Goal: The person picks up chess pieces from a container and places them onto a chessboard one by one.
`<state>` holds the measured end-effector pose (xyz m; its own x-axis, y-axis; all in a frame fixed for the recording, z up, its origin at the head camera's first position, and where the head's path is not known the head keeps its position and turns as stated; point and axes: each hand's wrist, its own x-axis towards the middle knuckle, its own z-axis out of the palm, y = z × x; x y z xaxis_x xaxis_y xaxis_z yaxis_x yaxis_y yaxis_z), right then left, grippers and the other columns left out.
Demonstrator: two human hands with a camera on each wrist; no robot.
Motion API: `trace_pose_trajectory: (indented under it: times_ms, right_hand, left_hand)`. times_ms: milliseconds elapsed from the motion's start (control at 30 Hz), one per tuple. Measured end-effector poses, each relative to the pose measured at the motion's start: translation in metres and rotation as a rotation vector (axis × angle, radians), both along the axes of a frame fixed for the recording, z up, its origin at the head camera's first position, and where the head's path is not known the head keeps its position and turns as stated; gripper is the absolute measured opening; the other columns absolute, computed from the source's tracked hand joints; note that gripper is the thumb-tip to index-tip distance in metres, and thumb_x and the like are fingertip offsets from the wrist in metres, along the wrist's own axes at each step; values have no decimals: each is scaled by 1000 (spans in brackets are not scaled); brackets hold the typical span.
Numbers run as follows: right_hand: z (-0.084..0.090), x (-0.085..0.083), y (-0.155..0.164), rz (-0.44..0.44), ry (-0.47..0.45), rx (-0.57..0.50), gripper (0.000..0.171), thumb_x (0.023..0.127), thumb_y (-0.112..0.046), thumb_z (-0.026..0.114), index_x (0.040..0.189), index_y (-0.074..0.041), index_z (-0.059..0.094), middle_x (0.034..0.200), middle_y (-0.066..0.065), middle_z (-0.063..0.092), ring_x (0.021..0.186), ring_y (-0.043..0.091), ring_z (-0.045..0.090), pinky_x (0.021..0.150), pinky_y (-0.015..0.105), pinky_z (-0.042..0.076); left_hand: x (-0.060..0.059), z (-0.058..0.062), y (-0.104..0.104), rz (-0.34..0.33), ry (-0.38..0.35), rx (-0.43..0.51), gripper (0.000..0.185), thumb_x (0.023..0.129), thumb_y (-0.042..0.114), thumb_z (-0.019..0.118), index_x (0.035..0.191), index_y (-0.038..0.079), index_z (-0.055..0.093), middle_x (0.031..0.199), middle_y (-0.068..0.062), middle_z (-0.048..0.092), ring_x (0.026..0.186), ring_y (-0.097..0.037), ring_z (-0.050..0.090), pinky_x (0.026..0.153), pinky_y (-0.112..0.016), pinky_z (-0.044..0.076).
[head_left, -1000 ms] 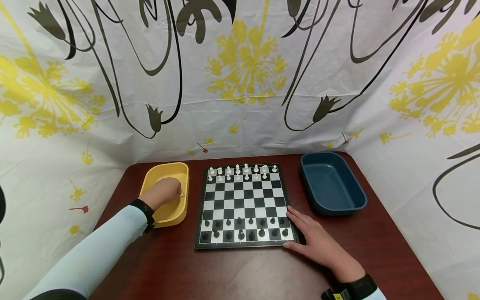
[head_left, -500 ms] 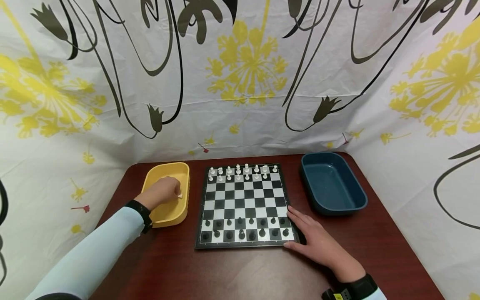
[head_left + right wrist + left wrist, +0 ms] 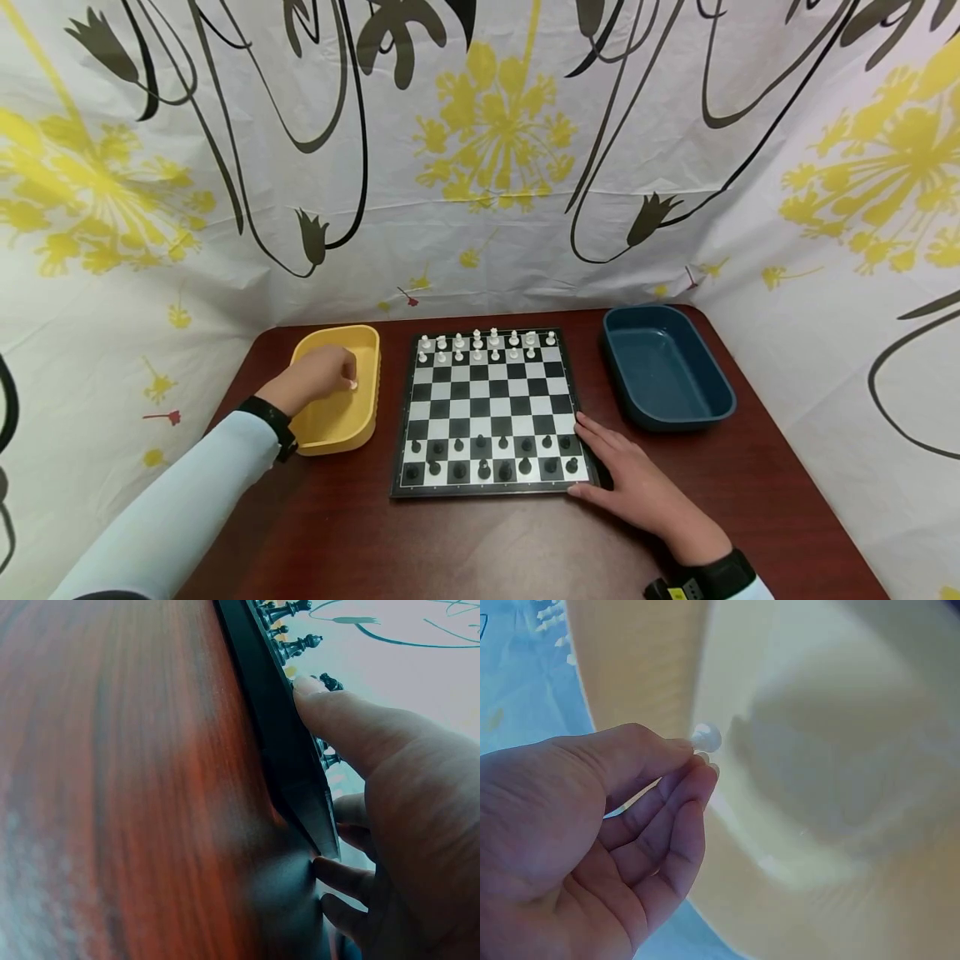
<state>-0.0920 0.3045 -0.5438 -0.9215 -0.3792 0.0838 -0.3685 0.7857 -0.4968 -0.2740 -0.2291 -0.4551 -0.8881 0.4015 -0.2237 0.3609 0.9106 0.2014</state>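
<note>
Dark red-brown wooden tabletop [image 3: 487, 542]. Directly on it, left to right: yellow tray [image 3: 333, 425]; chessboard [image 3: 489, 410] at centre, white pieces on its far rows, black on its near rows; blue tray [image 3: 663, 371]. Right hand [image 3: 637, 483] rests at the board's near right corner.

Our two bare hands, left hand [image 3: 318, 375] and right hand [image 3: 637, 483], our long pale blue sleeves [image 3: 180, 508], a black band [image 3: 272, 421] on each of our wrists

No readable text, labels or numbers anywhere; chessboard [image 3: 487, 408] edge markings too small to read.
</note>
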Motion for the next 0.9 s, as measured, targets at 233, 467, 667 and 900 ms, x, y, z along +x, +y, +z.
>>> trace_pose_trajectory:
  times_ms: [233, 467, 667, 900]
  right_hand:
    - [0, 0, 0, -5, -4, 9, 98, 94, -70, 78, 170, -16, 46, 179, -2, 34, 158, 34, 42, 119, 65, 41]
    - [0, -1, 0, -13, -20, 20, 98, 94, -70, 78, 170, -18, 45, 179, -3, 34, 159, 34, 42, 119, 64, 42]
    - [3, 0, 0, -19, -18, 16, 97, 94, -68, 80, 170, -17, 46, 179, -2, 35, 158, 34, 43, 118, 65, 43]
    - [2, 1, -1, -20, -22, 18, 97, 94, -69, 79, 170, -18, 46, 179, -3, 35, 158, 33, 43, 118, 64, 44]
  left_hand:
    - [-9, 17, 3, 6, 36, -5, 8, 99, 7, 80, 94, 10, 74, 95, -4, 71, 85, -23, 63, 83, -46, 56]
    - [-25, 37, 28, -30, 121, 20, 4, 100, 9, 80, 98, 8, 77, 96, -5, 73, 86, -25, 65, 81, -46, 57]
    - [-36, 48, 87, -82, 145, 42, 5, 102, 14, 80, 101, 9, 79, 95, -4, 73, 85, -24, 66, 80, -42, 58]
    - [-45, 48, 174, -218, 159, 84, 13, 103, 13, 79, 115, 7, 81, 104, -4, 76, 92, -20, 70, 86, -36, 60]
